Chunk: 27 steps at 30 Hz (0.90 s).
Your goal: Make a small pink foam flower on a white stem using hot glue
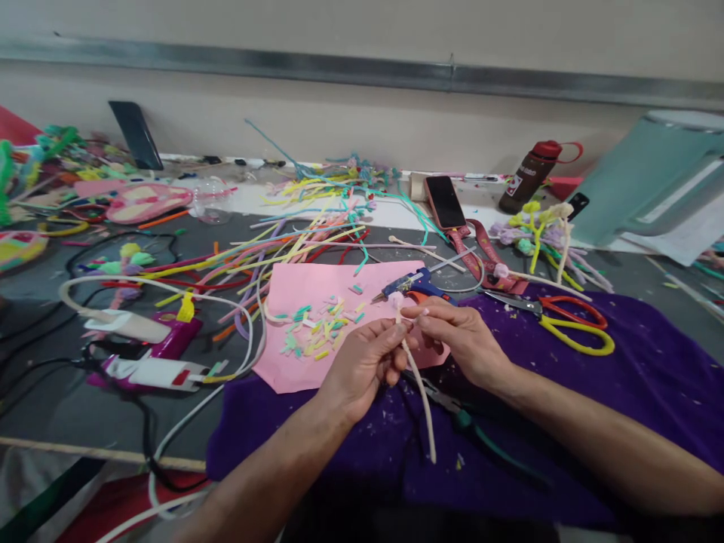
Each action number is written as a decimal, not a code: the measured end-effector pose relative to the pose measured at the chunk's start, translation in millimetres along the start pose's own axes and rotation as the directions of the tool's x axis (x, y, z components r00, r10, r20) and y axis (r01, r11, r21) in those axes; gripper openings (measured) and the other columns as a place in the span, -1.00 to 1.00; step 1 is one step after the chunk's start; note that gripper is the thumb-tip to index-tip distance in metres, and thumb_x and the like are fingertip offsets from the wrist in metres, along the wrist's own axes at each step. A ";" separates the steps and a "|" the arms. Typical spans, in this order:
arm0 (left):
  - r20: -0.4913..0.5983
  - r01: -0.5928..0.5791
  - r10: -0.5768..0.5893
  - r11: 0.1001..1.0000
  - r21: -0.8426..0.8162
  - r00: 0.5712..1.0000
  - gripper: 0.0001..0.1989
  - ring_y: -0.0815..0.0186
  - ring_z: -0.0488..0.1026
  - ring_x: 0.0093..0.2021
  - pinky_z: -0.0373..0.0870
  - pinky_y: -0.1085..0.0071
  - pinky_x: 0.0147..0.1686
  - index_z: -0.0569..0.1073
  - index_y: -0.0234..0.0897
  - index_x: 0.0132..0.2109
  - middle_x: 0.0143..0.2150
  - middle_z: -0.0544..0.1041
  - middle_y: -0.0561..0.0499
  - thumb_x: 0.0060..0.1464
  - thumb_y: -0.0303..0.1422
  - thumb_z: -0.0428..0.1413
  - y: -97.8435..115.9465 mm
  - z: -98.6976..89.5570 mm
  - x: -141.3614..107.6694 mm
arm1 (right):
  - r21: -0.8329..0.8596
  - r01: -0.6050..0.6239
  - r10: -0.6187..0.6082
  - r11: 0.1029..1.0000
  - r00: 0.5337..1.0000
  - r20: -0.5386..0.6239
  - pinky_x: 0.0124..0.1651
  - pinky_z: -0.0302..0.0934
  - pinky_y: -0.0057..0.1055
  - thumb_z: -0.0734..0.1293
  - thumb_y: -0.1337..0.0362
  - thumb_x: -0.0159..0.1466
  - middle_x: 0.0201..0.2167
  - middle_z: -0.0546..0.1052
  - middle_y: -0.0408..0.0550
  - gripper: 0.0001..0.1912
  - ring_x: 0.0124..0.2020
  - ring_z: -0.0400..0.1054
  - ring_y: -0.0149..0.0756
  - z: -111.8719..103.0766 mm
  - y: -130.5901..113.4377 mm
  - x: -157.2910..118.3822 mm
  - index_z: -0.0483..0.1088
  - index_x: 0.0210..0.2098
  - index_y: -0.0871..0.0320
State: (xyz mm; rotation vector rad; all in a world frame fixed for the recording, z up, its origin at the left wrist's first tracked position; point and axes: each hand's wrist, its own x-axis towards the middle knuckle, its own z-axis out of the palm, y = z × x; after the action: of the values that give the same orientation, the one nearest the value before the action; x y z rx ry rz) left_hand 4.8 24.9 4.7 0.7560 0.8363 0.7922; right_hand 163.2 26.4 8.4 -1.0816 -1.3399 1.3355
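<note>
My left hand [367, 358] pinches a cream fuzzy stem [419, 388] near its top, where a pale lilac tuft [396, 300] sits; the rest of the stem hangs down. Close beside it on the right, my right hand [461, 332] has thumb and forefinger pinched at a tiny pink piece [425, 311]. Under and behind the hands lies a pink sheet [288, 286] with many short pastel cut pieces [322, 328]. A blue glue gun [403, 283] rests on the sheet's right part, just beyond my fingers.
Scissors [571, 305] and green-handled pliers [480, 434] lie on a purple cloth [650, 377]. White cables and a power strip [178, 335] are at left. Behind are long colored stems [305, 245], a phone [445, 202], a bottle [529, 177] and a teal container [639, 173].
</note>
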 end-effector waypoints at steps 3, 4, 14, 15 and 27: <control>-0.007 -0.029 0.029 1.000 0.006 1.000 -0.77 0.60 0.18 -0.75 0.07 0.68 -0.77 0.43 -0.39 -0.37 -0.64 0.35 0.10 0.01 -0.25 0.10 -0.4 -0.5 0.1 | -0.014 0.005 -0.005 1.000 1.000 0.011 -0.55 0.11 -0.52 0.28 0.21 0.15 -0.42 0.41 -0.11 -0.76 -0.54 0.25 -0.48 -3.5 -0.3 1.6 0.50 -0.25 0.16; -0.008 -0.039 0.039 0.999 0.011 0.999 -0.77 0.60 0.17 -0.75 0.07 0.68 -0.78 0.43 -0.39 -0.37 -0.63 0.35 0.10 0.01 -0.26 0.10 0.2 -0.9 0.0 | -0.018 0.003 -0.003 1.000 1.000 0.018 -0.56 0.11 -0.52 0.27 0.21 0.16 -0.48 0.40 -0.13 -0.75 -0.56 0.24 -0.49 -4.7 -0.3 2.1 0.49 -0.25 0.17; -0.027 -0.062 0.062 0.998 -0.021 0.998 -0.79 0.61 0.20 -0.72 0.10 0.67 -0.79 0.44 -0.39 -0.35 -0.51 0.43 0.07 -0.04 -0.28 0.13 6.1 -0.3 -3.1 | 0.001 -0.013 0.013 1.000 0.999 0.042 -0.62 0.11 -0.58 0.32 0.28 0.11 -0.59 0.37 -0.24 -0.77 -0.65 0.22 -0.53 -5.6 -3.2 3.0 0.35 -0.22 0.17; -0.028 -0.057 0.057 0.998 -0.018 0.998 -0.79 0.61 0.19 -0.73 0.10 0.67 -0.79 0.44 -0.39 -0.36 -0.53 0.43 0.07 -0.04 -0.28 0.14 6.1 -0.4 -3.1 | 0.009 -0.023 0.023 1.000 0.998 0.050 -0.62 0.12 -0.58 0.33 0.28 0.11 -0.59 0.38 -0.23 -0.81 -0.65 0.23 -0.53 -5.7 -3.3 3.0 0.35 -0.27 0.17; 0.000 -0.043 0.043 0.999 -0.024 0.999 -0.79 0.60 0.23 -0.72 0.11 0.67 -0.79 0.43 -0.38 -0.31 -0.48 0.45 0.05 -0.04 -0.29 0.14 6.5 -0.6 -4.4 | 0.122 -0.081 0.073 0.989 0.995 0.068 -0.62 0.09 -0.60 0.32 0.19 0.14 -0.51 0.45 -0.16 -0.79 -0.62 0.28 -0.53 -8.2 -3.3 5.0 0.33 -0.31 0.20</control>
State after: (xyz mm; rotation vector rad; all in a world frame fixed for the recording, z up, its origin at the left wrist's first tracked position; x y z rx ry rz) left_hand 0.5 24.5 11.3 0.7546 0.8114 0.8389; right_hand 170.4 32.7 11.6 -1.0220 -1.2529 1.5014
